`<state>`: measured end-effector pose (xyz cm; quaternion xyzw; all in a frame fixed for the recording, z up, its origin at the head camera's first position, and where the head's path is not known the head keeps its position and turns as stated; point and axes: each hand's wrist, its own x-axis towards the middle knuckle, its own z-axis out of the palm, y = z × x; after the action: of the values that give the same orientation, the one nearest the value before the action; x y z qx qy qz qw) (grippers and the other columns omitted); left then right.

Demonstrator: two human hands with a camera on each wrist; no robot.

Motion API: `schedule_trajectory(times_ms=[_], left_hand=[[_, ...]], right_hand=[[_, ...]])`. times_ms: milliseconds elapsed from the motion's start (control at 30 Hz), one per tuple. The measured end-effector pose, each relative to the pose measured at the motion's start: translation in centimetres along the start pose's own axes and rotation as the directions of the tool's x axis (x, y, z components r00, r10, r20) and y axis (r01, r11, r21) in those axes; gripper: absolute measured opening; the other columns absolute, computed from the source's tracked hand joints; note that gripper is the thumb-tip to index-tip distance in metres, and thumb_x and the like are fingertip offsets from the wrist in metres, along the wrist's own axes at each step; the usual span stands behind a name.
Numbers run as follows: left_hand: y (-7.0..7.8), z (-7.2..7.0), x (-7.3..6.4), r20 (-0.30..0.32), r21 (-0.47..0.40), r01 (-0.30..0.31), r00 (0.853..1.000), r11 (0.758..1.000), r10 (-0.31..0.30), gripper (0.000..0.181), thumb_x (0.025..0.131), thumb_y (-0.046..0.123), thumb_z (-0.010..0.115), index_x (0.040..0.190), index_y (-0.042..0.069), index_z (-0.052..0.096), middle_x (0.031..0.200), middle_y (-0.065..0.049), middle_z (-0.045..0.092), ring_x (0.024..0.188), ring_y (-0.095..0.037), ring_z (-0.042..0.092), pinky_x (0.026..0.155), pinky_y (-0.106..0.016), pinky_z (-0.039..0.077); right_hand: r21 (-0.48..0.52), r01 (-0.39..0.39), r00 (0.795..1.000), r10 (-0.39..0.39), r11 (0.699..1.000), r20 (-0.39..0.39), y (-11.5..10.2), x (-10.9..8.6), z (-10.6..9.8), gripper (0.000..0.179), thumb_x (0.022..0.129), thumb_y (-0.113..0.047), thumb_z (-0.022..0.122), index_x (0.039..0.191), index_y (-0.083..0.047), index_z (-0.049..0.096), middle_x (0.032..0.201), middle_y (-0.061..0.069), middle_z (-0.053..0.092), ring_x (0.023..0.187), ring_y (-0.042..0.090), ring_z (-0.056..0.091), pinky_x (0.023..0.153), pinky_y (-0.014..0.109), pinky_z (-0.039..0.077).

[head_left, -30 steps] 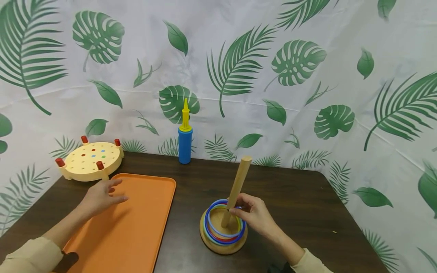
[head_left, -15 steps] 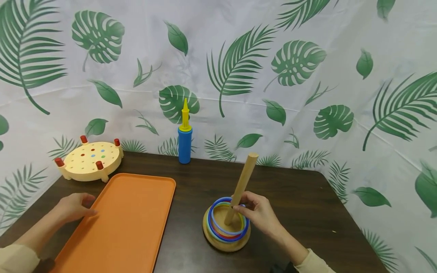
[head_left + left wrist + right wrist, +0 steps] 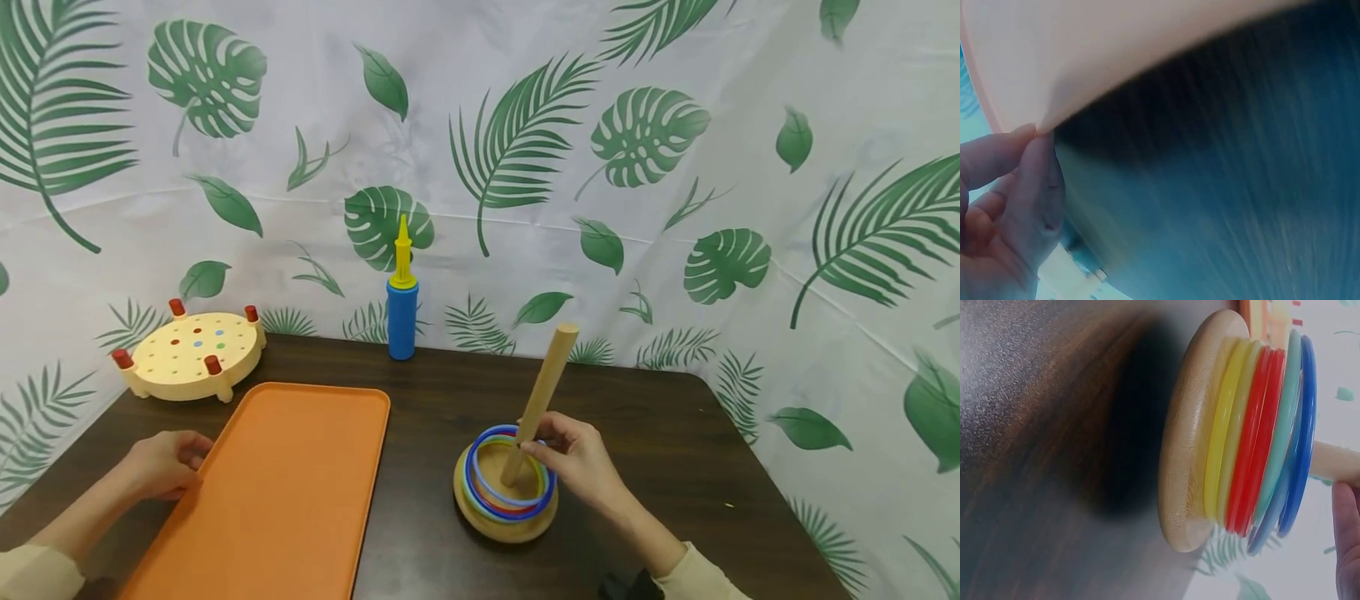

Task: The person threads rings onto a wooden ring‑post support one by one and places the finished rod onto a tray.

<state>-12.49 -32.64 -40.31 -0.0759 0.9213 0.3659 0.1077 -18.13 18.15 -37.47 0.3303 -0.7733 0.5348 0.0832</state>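
Note:
My right hand (image 3: 581,454) grips the wooden peg (image 3: 551,375) of a ring toss stand, low on its shaft. The stand leans to the right, and in the right wrist view its round base (image 3: 1179,444) stands off from its dark shadow on the table. Several thin plastic rings (image 3: 1266,437) in yellow, red, green and blue encircle the peg, stacked by the base. At the left, my left hand (image 3: 161,467) pinches the left rim of an orange tray (image 3: 292,475). The left wrist view shows thumb and finger meeting on the tray's edge (image 3: 1116,87).
A blue hand pump (image 3: 402,321) with a yellow nozzle stands upright at the table's back edge. Behind the tray, at the back left, lies a round cream pegboard (image 3: 195,350) with red-tipped legs pointing up. A leaf-patterned cloth (image 3: 525,275) hangs behind the dark wooden table (image 3: 645,417).
My left hand has moved from over the tray to its left rim and taken hold of it. My right hand has shifted the ring stand slightly right and away, with the peg leaning further.

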Motion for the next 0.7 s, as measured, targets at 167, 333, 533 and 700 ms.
schedule_trajectory(times_ms=[167, 333, 533, 700], left_hand=[[1.4, 1.2, 0.2, 0.022, -0.046, -0.027, 0.999, 0.999, 0.028, 0.042, 0.072, -0.006, 0.065, 0.110, -0.017, 0.051, 0.079, -0.003, 0.057, 0.064, -0.013, 0.056, 0.055, -0.029, 0.057], [3.8, 3.1, 0.6, 0.041, -0.089, -0.038, 0.998, 0.995, 0.042, 0.041, 0.075, -0.005, 0.065, 0.113, -0.015, 0.052, 0.080, -0.005, 0.058, 0.065, -0.014, 0.057, 0.056, -0.030, 0.058], [7.1, 6.2, 1.3, 0.053, -0.179, -0.070, 0.995, 0.981, 0.080, 0.043, 0.077, -0.005, 0.066, 0.117, -0.014, 0.052, 0.084, -0.008, 0.060, 0.069, -0.015, 0.059, 0.058, -0.032, 0.059], [10.0, 9.1, 2.0, 0.038, -0.266, -0.100, 0.993, 0.959, 0.115, 0.041, 0.077, -0.008, 0.066, 0.117, -0.014, 0.054, 0.085, -0.012, 0.063, 0.068, -0.016, 0.062, 0.057, -0.031, 0.059]], right_hand=[[-0.009, -0.057, 0.998, 0.057, 0.998, 0.003, -0.4, 0.3, -0.4, 0.017, 0.083, -0.001, 0.069, 0.100, 0.002, 0.067, 0.086, 0.015, 0.070, 0.079, 0.013, 0.068, 0.067, 0.025, 0.059], [-0.020, -0.062, 0.998, 0.062, 0.998, -0.007, -0.6, 0.5, -0.6, 0.020, 0.083, 0.002, 0.068, 0.102, 0.004, 0.067, 0.087, 0.017, 0.070, 0.079, 0.010, 0.067, 0.068, 0.024, 0.059], [-0.021, -0.051, 0.998, 0.050, 0.998, -0.023, -0.7, 0.7, -1.1, 0.021, 0.082, 0.002, 0.068, 0.103, 0.004, 0.067, 0.089, 0.018, 0.070, 0.081, 0.010, 0.068, 0.069, 0.024, 0.059], [-0.014, -0.065, 0.998, 0.065, 0.998, -0.029, -0.8, 0.8, -1.3, 0.023, 0.083, 0.001, 0.068, 0.106, 0.004, 0.066, 0.091, 0.018, 0.070, 0.083, 0.010, 0.067, 0.070, 0.024, 0.059]])
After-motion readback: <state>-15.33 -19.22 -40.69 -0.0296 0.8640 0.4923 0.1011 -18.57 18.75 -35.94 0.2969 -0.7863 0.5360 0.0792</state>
